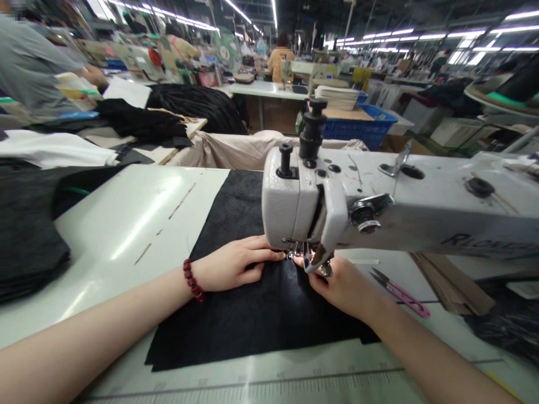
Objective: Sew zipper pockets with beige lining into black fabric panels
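- Step in hand, prob.: guiding the black leather-like panel thru the industrial sewing machine at the presser foot.
- L grip: low and spread, not closed round anything; fingers rest on the panel, fwd ones reaching the foot's L side.
- R grip: on the foot's R side, pt. hidden behind the machine head; thumb and fingers by the panel, but can't tell if it's pinching or just pressing.
- Panel: under both grips, flat on the bench, running fwd of L grip past the machine head and back toward the wearer. Doubled edge at the near-L corner, so maybe >1 layer.
- Next move calls for, I'd judge: even pressure both sides, panel kept flat and square, fingertips clear of the needle (too small to make out).
- Thread snips: R of R grip, pink handles, lying apart from it; brown strips further R.
- Ruler scale: nearer the wearer than both grips, along the bench's near edge; handy ref. for alignment, prob.
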Available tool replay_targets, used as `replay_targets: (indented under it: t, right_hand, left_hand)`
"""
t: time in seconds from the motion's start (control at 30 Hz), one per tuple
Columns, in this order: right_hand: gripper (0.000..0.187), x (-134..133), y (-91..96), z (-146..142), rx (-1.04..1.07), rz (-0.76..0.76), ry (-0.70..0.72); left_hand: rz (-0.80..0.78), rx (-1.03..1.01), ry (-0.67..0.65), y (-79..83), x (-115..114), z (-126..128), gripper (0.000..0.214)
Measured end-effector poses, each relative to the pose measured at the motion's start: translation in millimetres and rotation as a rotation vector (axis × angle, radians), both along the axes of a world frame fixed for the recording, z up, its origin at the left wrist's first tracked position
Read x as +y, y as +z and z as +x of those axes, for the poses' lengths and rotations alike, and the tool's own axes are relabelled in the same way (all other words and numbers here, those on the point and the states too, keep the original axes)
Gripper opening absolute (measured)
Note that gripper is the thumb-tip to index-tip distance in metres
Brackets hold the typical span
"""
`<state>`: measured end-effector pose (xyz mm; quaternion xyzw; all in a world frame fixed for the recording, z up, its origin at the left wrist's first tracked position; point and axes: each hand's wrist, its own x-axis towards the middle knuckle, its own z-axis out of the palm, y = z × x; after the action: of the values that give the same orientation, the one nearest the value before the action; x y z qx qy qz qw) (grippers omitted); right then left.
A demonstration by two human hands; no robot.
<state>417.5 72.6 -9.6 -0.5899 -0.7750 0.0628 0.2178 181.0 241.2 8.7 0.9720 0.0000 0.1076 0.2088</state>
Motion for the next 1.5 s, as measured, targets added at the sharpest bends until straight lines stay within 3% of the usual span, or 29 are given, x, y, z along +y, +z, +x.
replay_targets:
  t: [0.23,0.4,0.53,0.63,0.73,0.83,0.93,1.03,1.17,1.3,1.4,1.5]
  right_hand:
    - [0.021,3.7,21.6,0.4,-0.002,0.002,0.006]
    - [0.027,-32.7,39.2,31.7,0.006,0.039,-0.212]
    - [0.032,-92.1,24.0,58.4,-0.066,0.021,-0.46]
    - [0.036,-122.6,4.4,65.9,-0.182,0.038,-0.574]
    - [0.04,-130.2,-5.6,64.6,-0.249,0.059,-0.594]
    - [0.038,-124.5,0.6,55.1,-0.272,0.078,-0.625]
    - [0.036,-111.4,16.7,35.5,-0.141,0.083,-0.531]
    - [0.032,-89.4,31.0,11.5,-0.025,0.039,-0.284]
    - [0.027,-51.8,38.7,-7.6,-0.136,-0.036,-0.055]
    - [0.026,-25.5,38.2,-7.7,-0.214,-0.045,0.026]
    - [0.028,-18.8,33.4,-5.6,-0.222,-0.017,0.058]
    - [0.03,-18.4,25.9,-6.4,-0.251,0.045,0.07]
  left_hand:
    - [0.011,0.012,0.024,7.7,-1.1,2.8,0.045]
    - [-0.008,0.038,0.195,7.3,-36.3,-1.7,0.04]
    - [0.01,0.043,0.404,3.2,-85.8,-5.3,0.05]
    - [0.1,0.033,0.43,2.1,-105.8,-3.7,0.047]
    - [0.127,0.018,0.395,-1.3,-108.3,-1.0,0.043]
    - [0.155,-0.002,0.397,-6.2,-105.1,-1.1,0.046]
    - [0.199,0.001,0.356,-6.7,-100.2,-4.9,0.047]
    - [0.253,0.079,0.262,-2.2,-94.2,-9.7,0.052]
    - [0.405,0.164,0.209,1.1,-90.1,-12.7,0.061]
    - [0.384,0.125,0.243,-2.2,-90.6,-13.2,0.041]
    - [0.32,0.054,0.268,-3.9,-91.2,-13.2,0.027]
    - [0.272,0.031,0.279,-4.2,-91.3,-14.0,0.026]
